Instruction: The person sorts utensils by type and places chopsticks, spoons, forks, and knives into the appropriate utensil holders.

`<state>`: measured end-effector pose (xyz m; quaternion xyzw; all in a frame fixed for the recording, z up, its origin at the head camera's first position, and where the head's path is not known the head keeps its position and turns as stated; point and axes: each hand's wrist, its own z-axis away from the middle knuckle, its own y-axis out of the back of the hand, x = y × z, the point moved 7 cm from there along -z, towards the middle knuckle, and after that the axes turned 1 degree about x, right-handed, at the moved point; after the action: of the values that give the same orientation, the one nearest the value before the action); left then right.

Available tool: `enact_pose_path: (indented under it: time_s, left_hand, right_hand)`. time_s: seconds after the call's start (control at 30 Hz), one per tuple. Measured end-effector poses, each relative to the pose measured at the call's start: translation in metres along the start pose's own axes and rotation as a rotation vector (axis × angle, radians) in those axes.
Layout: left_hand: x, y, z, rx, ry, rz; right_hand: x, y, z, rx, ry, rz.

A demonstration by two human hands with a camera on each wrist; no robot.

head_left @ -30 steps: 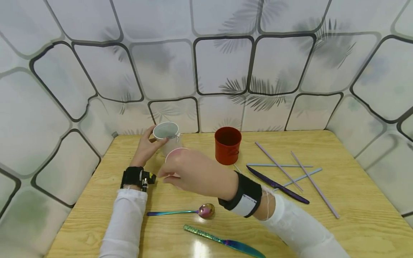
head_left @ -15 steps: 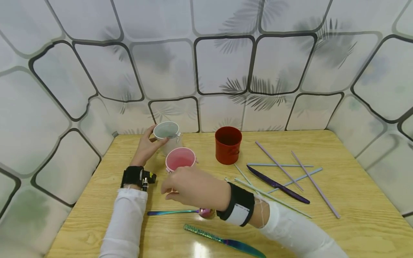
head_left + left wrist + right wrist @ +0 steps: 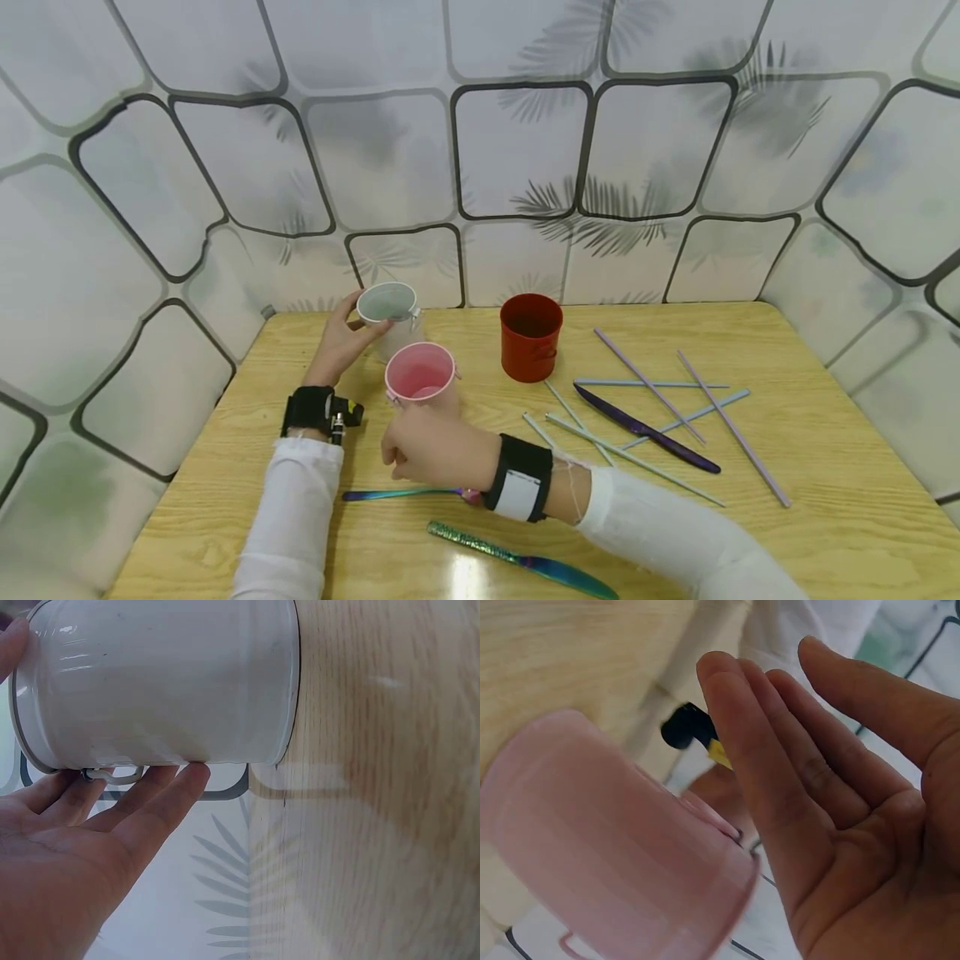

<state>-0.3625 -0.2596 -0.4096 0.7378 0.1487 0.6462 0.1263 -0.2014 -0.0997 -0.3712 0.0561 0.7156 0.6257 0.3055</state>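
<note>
My left hand (image 3: 341, 342) holds a small white bucket (image 3: 408, 337) at the back left of the table, its thumb at the rim. In the left wrist view, the fingers (image 3: 169, 802) lie along the side of the white bucket, beside its small handle loop. A pink bucket (image 3: 408, 367) stands upright just in front of the white one. Nearest to the pink bucket is my right hand (image 3: 442, 450), which covers its lower front in the head view. The right wrist view has those fingers (image 3: 742, 742) relaxed, holding nothing, apart from the pink bucket.
A red bucket (image 3: 528, 354) stands at the back middle. Rightward lie a purple knife (image 3: 645, 429) and several thin sticks, among them a lilac stick (image 3: 626, 361) and a pale green stick (image 3: 637, 462). A spoon (image 3: 397, 495) and a rainbow-coloured knife (image 3: 525, 564) lie in front.
My right hand has drawn back from over the pink bucket toward the table's front, uncovering its rim and the pale green sticks. The left hand and the white bucket keep their place.
</note>
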Motion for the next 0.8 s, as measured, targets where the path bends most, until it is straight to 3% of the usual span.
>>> enact_pose_path:
  time_s: [0.43, 0.8]
  left_hand:
    - [-0.009, 0.001, -0.004, 0.018, 0.0, -0.021]
    - [-0.01, 0.001, -0.005, 0.023, -0.001, -0.024]
  right_hand:
    - [0.013, -0.032, -0.012, -0.06, -0.061, -0.017]
    - [0.007, -0.041, -0.018, -0.036, -0.016, 0.064]
